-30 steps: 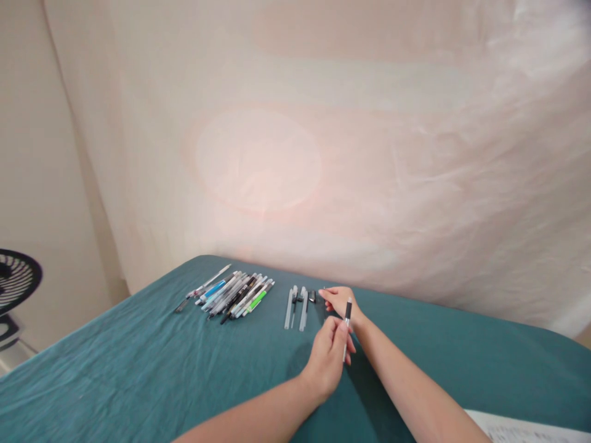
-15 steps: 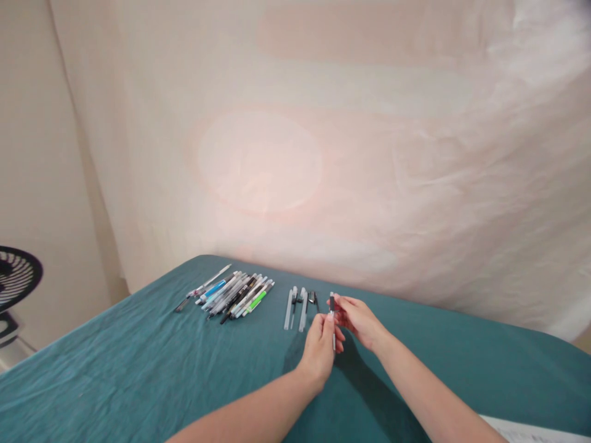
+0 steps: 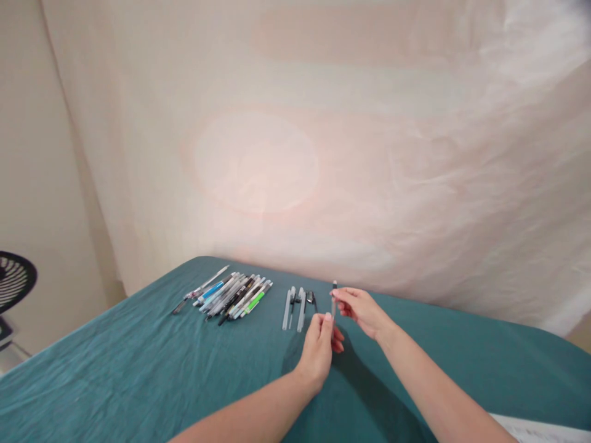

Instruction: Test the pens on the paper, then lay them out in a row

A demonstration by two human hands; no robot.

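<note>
A slim pen (image 3: 334, 305) with a dark top end stands nearly upright between my two hands. My right hand (image 3: 361, 309) pinches its upper part between thumb and fingertips. Lower down, my left hand (image 3: 318, 349) is closed around the bottom end, which its fingers hide. Just left of the hands lie separate pen parts: clear barrels (image 3: 287, 311), thin dark refills and a small dark cap (image 3: 309, 297).
A pile of pens (image 3: 237, 296), among them a lime green one (image 3: 253, 304), lies on the teal cloth (image 3: 152, 363) to the left. White paper (image 3: 540, 429) shows at lower right. A black fan (image 3: 17, 277) stands beyond the left edge.
My right hand has moved slightly up, and the pen's dark top stands higher above my left hand. The length that stuck out below my left thumb no longer shows.
</note>
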